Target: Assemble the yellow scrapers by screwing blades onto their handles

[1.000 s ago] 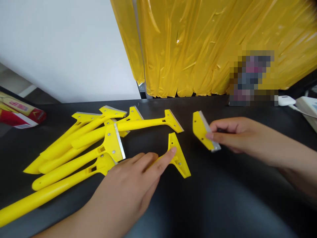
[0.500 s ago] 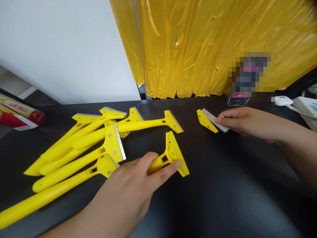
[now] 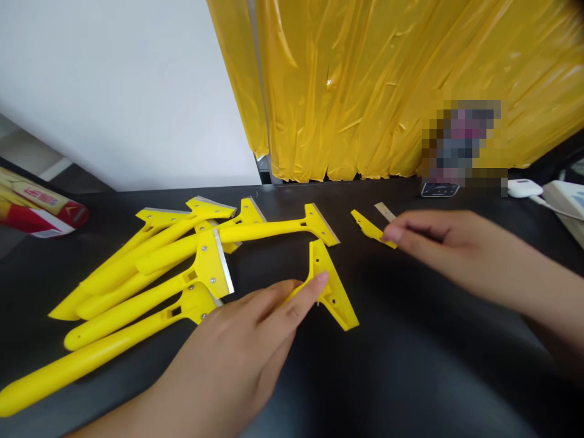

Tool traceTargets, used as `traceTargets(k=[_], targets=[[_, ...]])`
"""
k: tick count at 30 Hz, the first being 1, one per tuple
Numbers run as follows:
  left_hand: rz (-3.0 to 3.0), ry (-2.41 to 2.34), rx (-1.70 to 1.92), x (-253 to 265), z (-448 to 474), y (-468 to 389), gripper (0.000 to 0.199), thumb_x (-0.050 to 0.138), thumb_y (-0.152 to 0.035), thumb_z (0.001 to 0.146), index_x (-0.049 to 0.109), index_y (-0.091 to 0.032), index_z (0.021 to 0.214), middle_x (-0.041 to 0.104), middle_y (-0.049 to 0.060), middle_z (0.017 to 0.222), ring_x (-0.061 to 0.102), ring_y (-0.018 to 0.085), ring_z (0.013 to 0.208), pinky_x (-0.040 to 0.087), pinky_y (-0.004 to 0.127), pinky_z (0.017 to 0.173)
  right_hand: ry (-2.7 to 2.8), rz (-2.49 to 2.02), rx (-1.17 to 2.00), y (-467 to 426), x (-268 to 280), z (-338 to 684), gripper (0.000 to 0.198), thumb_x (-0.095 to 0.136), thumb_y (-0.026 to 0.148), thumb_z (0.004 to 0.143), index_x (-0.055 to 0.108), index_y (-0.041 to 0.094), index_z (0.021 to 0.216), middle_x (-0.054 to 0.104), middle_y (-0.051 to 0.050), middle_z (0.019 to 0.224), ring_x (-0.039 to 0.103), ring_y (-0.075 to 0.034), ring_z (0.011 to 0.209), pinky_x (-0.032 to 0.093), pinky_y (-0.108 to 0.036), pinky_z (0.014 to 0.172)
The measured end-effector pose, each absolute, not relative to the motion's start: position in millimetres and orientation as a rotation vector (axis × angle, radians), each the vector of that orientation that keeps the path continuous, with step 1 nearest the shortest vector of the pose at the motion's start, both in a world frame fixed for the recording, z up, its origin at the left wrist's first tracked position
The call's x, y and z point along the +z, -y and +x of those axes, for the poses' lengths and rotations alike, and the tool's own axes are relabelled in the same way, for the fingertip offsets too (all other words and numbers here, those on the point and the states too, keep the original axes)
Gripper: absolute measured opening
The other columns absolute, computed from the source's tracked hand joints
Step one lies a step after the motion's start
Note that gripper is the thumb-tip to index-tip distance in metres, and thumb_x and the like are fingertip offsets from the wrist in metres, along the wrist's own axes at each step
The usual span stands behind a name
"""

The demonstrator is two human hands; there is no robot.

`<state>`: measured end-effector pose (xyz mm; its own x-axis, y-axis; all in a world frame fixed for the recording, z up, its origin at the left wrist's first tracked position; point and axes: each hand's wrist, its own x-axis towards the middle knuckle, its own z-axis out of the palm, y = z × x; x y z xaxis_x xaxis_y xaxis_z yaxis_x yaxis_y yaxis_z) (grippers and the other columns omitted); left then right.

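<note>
My left hand (image 3: 246, 340) is wrapped round the handle of a yellow scraper (image 3: 337, 289), its index finger lying along the head. That head faces up, with screw holes and no blade in it. To the right, my right hand (image 3: 438, 246) pinches the lower end of a small yellow clamp plate (image 3: 367, 227), close above the table. Just behind the fingers is a grey metal blade (image 3: 385, 212), partly hidden by the hand. Left of my left hand lie several yellow scrapers (image 3: 182, 280) with blades screwed into their heads.
A black table (image 3: 410, 377) carries everything. Behind it hang a white panel (image 3: 137, 91) and yellow plastic sheeting (image 3: 356, 91). A red and yellow package (image 3: 45, 207) is at far left. A phone (image 3: 440, 190), partly pixelated, leans at the back, near a white earphone case (image 3: 524, 187).
My right hand has let go of the blade and now pinches the clamp plate, which has shifted slightly left and down. My left hand has turned the bladeless scraper slightly.
</note>
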<state>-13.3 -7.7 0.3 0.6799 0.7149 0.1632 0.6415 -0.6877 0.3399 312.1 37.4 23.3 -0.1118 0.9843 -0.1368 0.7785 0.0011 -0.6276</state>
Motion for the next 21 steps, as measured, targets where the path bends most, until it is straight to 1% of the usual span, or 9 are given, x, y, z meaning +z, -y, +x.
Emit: traceTargets(k=[2, 4, 7, 9, 11, 13, 15, 17, 21], targets=[[2.54, -1.114, 0.499, 2, -11, 9, 0.073, 0.051, -0.012, 0.105, 0.024, -0.031, 0.17, 0.068, 0.008, 0.145, 0.073, 0.024, 0.119, 0.064, 0.043, 0.102, 1.915, -1.639, 1.296, -17, 26, 287, 0.032, 0.065, 0.06, 0.096, 0.076, 0.031, 0.105, 0.07, 0.0, 0.087, 0.06, -0.02, 0.079, 0.042, -0.03, 0.067], [2.401, -1.059, 0.601, 6, -8, 10, 0.077, 0.057, -0.013, 0.104, 0.024, -0.036, 0.17, 0.068, 0.004, 0.146, 0.072, 0.022, 0.121, 0.061, 0.036, 0.105, 1.817, -1.528, 1.552, -2, 28, 271, 0.028, 0.069, 0.057, 0.095, 0.076, 0.03, 0.093, 0.063, 0.002, 0.078, 0.055, -0.017, 0.072, 0.041, -0.028, 0.064], [2.049, -0.851, 0.712, 14, -3, 15, 0.084, 0.069, -0.014, 0.098, 0.033, -0.049, 0.164, 0.068, -0.001, 0.147, 0.075, 0.02, 0.114, 0.063, 0.027, 0.095, 1.586, -1.448, 1.525, 2, 29, 272, 0.024, 0.073, 0.05, 0.095, 0.074, 0.028, 0.087, 0.063, 0.003, 0.079, 0.051, -0.014, 0.071, 0.039, -0.026, 0.063], [1.758, -0.729, 0.733, 19, 2, 19, 0.082, 0.072, -0.014, 0.097, 0.038, -0.052, 0.162, 0.072, 0.0, 0.142, 0.077, 0.02, 0.104, 0.065, 0.025, 0.084, 1.483, -1.484, 1.392, -3, 32, 283, 0.025, 0.075, 0.052, 0.093, 0.075, 0.028, 0.087, 0.06, 0.003, 0.076, 0.043, -0.012, 0.063, 0.033, -0.025, 0.055], [1.579, -0.638, 0.69, 19, 9, 22, 0.07, 0.07, -0.015, 0.099, 0.049, -0.05, 0.156, 0.076, 0.002, 0.133, 0.077, 0.017, 0.089, 0.065, 0.025, 0.077, 1.478, -1.532, 1.272, -10, 36, 294, 0.03, 0.076, 0.057, 0.091, 0.075, 0.027, 0.087, 0.06, 0.002, 0.075, 0.038, -0.011, 0.059, 0.026, -0.026, 0.05], [1.48, -0.737, 0.635, 16, 15, 24, 0.051, 0.066, -0.018, 0.102, 0.065, -0.046, 0.145, 0.08, 0.003, 0.117, 0.073, 0.014, 0.077, 0.063, 0.024, 0.073, 1.564, -1.533, 1.261, -12, 40, 296, 0.034, 0.073, 0.06, 0.092, 0.075, 0.026, 0.086, 0.064, 0.0, 0.078, 0.045, -0.013, 0.063, 0.03, -0.026, 0.051], [1.392, -0.846, 0.616, 9, 20, 25, 0.045, 0.072, -0.024, 0.099, 0.07, -0.042, 0.141, 0.079, 0.003, 0.105, 0.071, 0.014, 0.077, 0.062, 0.024, 0.073, 1.656, -1.502, 1.328, -11, 41, 291, 0.034, 0.068, 0.059, 0.096, 0.076, 0.027, 0.092, 0.067, -0.001, 0.084, 0.053, -0.015, 0.071, 0.038, -0.026, 0.057], [1.307, -0.907, 0.635, 1, 22, 25, 0.042, 0.074, -0.029, 0.099, 0.072, -0.042, 0.139, 0.077, 0.002, 0.11, 0.07, 0.015, 0.087, 0.061, 0.024, 0.078, 1.688, -1.469, 1.402, -7, 38, 283, 0.033, 0.064, 0.059, 0.099, 0.077, 0.029, 0.103, 0.067, 0.0, 0.086, 0.056, -0.016, 0.074, 0.041, -0.026, 0.06], [1.307, -0.945, 0.657, -8, 21, 29, 0.046, 0.073, -0.034, 0.099, 0.067, -0.044, 0.144, 0.075, 0.001, 0.117, 0.069, 0.016, 0.094, 0.059, 0.022, 0.077, 1.656, -1.441, 1.484, -2, 34, 275, 0.035, 0.066, 0.06, 0.097, 0.077, 0.027, 0.103, 0.063, 0.001, 0.078, 0.047, -0.012, 0.062, 0.037, -0.026, 0.054]])
